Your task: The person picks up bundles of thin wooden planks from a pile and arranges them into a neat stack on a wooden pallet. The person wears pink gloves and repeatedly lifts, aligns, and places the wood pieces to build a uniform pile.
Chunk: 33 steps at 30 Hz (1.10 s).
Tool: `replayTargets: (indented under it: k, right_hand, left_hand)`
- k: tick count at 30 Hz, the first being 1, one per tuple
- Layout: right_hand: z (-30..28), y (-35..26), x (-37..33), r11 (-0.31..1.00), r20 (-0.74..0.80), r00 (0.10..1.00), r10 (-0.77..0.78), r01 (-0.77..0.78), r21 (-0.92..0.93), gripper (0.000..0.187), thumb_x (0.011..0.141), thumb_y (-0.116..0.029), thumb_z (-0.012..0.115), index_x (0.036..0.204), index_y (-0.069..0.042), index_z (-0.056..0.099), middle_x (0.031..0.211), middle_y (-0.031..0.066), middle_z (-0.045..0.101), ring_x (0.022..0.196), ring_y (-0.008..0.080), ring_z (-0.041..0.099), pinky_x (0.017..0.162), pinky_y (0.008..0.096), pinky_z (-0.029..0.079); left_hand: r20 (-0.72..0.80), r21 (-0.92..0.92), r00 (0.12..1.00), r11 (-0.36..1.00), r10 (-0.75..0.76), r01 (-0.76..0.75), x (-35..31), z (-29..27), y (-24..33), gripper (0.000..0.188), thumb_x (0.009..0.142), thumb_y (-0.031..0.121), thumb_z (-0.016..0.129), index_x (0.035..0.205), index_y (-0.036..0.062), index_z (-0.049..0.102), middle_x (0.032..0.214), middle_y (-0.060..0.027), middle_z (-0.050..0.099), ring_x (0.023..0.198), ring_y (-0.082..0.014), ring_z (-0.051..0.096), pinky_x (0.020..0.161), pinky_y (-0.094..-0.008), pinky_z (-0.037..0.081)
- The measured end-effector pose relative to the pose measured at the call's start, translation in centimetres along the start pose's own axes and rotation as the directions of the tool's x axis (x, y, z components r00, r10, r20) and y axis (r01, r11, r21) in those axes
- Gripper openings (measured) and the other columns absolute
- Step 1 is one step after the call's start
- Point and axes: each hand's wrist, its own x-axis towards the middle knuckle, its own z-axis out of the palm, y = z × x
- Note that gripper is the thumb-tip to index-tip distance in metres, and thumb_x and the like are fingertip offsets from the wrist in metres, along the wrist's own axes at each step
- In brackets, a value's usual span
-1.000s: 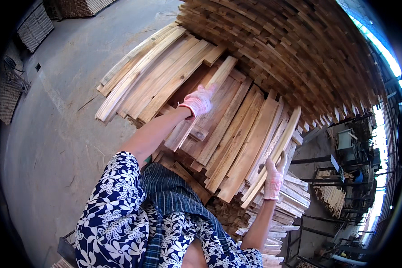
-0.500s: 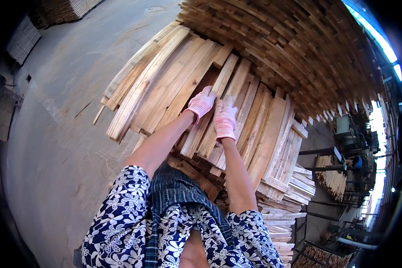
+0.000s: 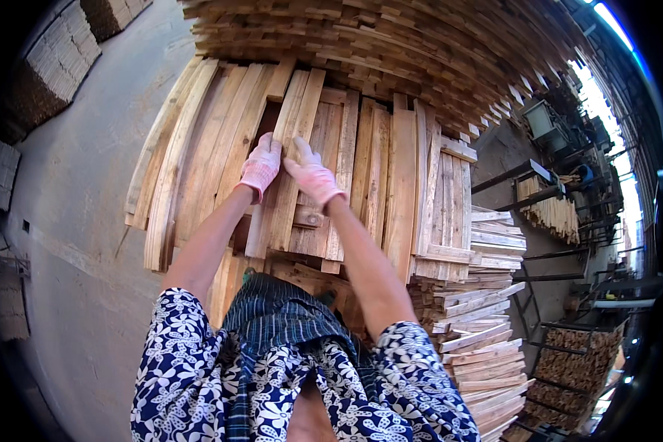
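While both gloved hands lie on plank (image 3: 291,158), left hand (image 3: 261,166) fingers curl over edge, right hand (image 3: 313,177) fingers flat.

A grey concrete floor (image 3: 74,221) fills the nine o'clock side. Stacks of bundled wood (image 3: 51,66) stand at eleven o'clock. A great pile of planks (image 3: 435,44) spreads across twelve o'clock. Metal racks (image 3: 567,265) loaded with sticks stand at three o'clock, and daylight enters through an opening (image 3: 611,22) at one o'clock.
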Motion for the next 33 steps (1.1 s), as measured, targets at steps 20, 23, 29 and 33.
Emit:
replayTargets:
  k: [20,23,29,33]
  right_hand:
    - [-25.6,16.3,-15.3,0.877,-0.293,0.882,0.37,-0.435,-0.202,0.045,0.096,-0.026,0.061,0.139,-0.015,0.054,0.116,0.0268,0.064,0.107,0.038,0.066,0.091,0.0456,0.054]
    - [-29.8,15.6,-21.4,0.88,-0.288,0.859,0.422,-0.312,0.358,0.056,0.098,-0.023,0.061,0.145,0.002,0.049,0.129,0.018,0.064,0.118,0.0225,0.059,0.098,0.0329,0.05]
    - [-52.1,26.4,-29.6,0.433,-0.812,0.55,0.195,-0.791,-0.432,0.03,0.103,-0.015,0.05,0.132,-0.01,0.054,0.104,0.0093,0.065,0.09,0.0206,0.067,0.075,0.0301,0.055]
    - [-56.9,29.9,-26.5,0.272,-0.804,0.589,-0.083,-0.763,-0.587,0.034,0.098,-0.021,0.052,0.131,-0.011,0.055,0.107,0.016,0.066,0.094,0.0354,0.069,0.084,0.0461,0.057]
  left_hand:
    - [0.262,0.271,0.955,0.939,0.137,-0.209,-10.8,16.1,15.7,0.068,0.095,0.041,0.061,0.15,0.009,0.038,0.133,-0.0275,0.053,0.119,-0.045,0.055,0.1,-0.0533,0.048]
    - [0.318,0.301,0.945,0.937,0.076,-0.176,-10.4,14.6,15.6,0.079,0.094,0.043,0.064,0.157,0.0112,0.029,0.141,-0.0298,0.05,0.126,-0.0462,0.054,0.105,-0.0528,0.046]
    - [0.414,0.159,0.895,0.981,-0.167,0.109,-7.5,14.1,17.5,0.098,0.078,0.036,0.08,0.155,0.0016,0.031,0.135,-0.0314,0.058,0.126,-0.0423,0.058,0.107,-0.045,0.047]
    - [0.44,0.087,0.883,0.987,-0.161,0.137,-6.5,16.2,17.7,0.076,0.073,0.035,0.079,0.133,-0.0037,0.052,0.129,-0.0301,0.063,0.122,-0.0421,0.061,0.102,-0.045,0.049]
